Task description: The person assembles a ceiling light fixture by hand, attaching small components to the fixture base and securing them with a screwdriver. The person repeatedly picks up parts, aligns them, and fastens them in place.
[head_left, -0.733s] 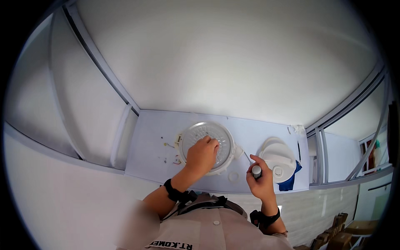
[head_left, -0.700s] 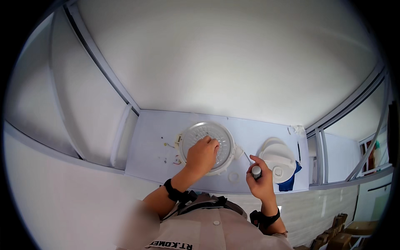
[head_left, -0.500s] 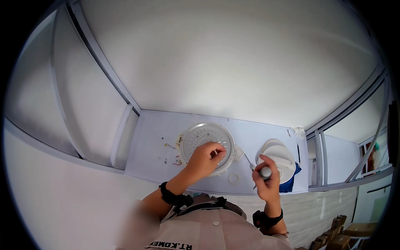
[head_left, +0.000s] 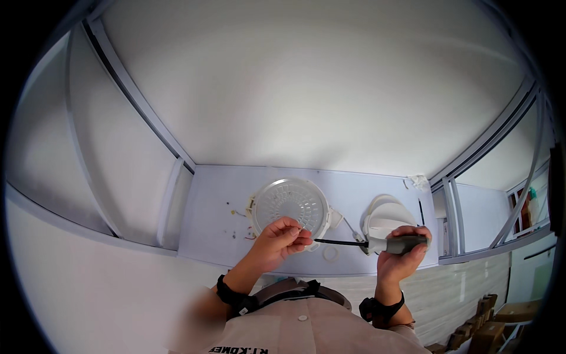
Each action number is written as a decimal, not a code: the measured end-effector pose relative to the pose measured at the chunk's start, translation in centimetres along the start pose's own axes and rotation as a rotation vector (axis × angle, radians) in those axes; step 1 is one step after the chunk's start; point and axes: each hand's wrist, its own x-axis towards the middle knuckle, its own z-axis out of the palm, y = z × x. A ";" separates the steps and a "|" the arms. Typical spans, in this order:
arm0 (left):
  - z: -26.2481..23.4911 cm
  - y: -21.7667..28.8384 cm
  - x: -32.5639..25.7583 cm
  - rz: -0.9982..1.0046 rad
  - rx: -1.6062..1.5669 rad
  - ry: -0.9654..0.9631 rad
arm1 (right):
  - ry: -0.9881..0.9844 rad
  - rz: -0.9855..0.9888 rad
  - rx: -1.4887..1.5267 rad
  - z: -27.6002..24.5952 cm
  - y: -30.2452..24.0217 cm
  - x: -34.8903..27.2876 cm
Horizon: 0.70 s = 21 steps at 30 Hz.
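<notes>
My right hand (head_left: pixel 398 261) grips a screwdriver (head_left: pixel 402 243) by its grey handle. The long black shaft lies level and points left. Just beyond the tip, my left hand (head_left: pixel 276 243) has thumb and fingers pinched together; whatever small thing they hold is too small to make out. Behind my left hand sits a round appliance part (head_left: pixel 291 196) with a patterned silvery disc inside a white rim, partly covered by the fingers. A white ring (head_left: pixel 331 253) lies beneath the screwdriver shaft. On the right, a rounded white part (head_left: pixel 384 211) stands behind my right hand.
Small loose pieces and coloured wires (head_left: pixel 237 213) lie left of the round part. A thin black stick (head_left: pixel 421 211) and a crumpled white scrap (head_left: pixel 419 182) are at the table's right end. White panels and rails (head_left: pixel 141 100) surround the table (head_left: pixel 206 200). Brown boxes (head_left: pixel 487 337) stand lower right.
The screwdriver has swung from upright to level, its tip now toward my left hand. My left hand has drawn back from the disc toward me. My right hand has shifted slightly right.
</notes>
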 end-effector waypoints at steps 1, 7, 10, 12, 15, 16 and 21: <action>-0.2 -0.1 0.0 0.000 -0.040 -0.027 | -0.022 -0.002 -0.029 0.3 0.2 -0.3; -0.6 -0.6 0.1 0.073 -0.195 -0.083 | -0.046 0.013 -0.018 0.9 1.1 -1.4; -0.6 -0.5 0.2 0.108 -0.144 -0.073 | -0.064 0.039 -0.002 0.8 1.3 -1.5; -0.5 -0.6 0.2 0.111 -0.112 -0.036 | -0.074 0.057 0.012 0.6 1.3 -1.8; -0.4 -0.7 0.1 0.113 -0.071 -0.017 | -0.098 0.062 0.022 1.4 0.9 -1.8; -0.5 -0.8 0.1 0.114 -0.076 -0.022 | -0.103 0.077 0.026 1.4 0.8 -1.8; -0.9 -0.8 0.0 0.126 -0.099 -0.047 | -0.126 0.107 0.036 1.6 1.0 -2.0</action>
